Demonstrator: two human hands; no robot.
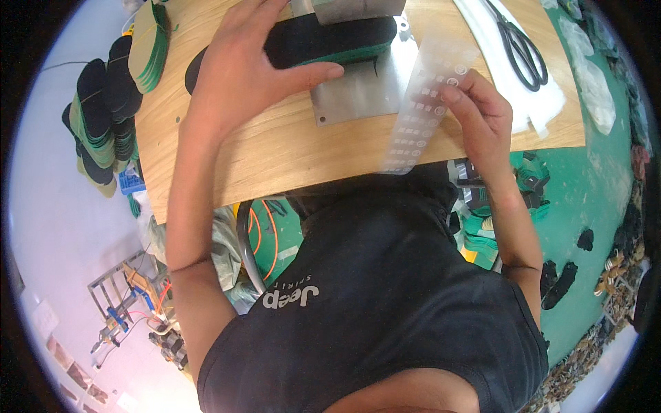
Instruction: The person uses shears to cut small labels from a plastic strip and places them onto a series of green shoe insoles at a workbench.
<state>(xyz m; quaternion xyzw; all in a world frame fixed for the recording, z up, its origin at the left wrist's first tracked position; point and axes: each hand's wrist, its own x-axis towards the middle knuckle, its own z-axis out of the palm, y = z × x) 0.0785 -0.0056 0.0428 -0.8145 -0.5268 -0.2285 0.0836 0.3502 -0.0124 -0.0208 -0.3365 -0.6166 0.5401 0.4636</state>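
A stack of black insoles with green undersides [323,43] lies across a flat metal plate [361,93] on the wooden table. My left hand [241,76] rests over the stack's left part, thumb stretched along its near side and fingers spread toward the far side. Between the thumb and fingers of my right hand [485,113] is a translucent strip of printed labels [413,120], slanting down toward the table's near edge. Above the stack's right part sits a metal block [358,8], cut off by the picture's top.
Black-handled scissors [523,55] lie on a white sheet [513,86] at the table's right. More insole stacks, black [96,113] and beige-green [146,51], stand off the left edge. Below the table are an orange hose [274,234] and green insoles [480,234].
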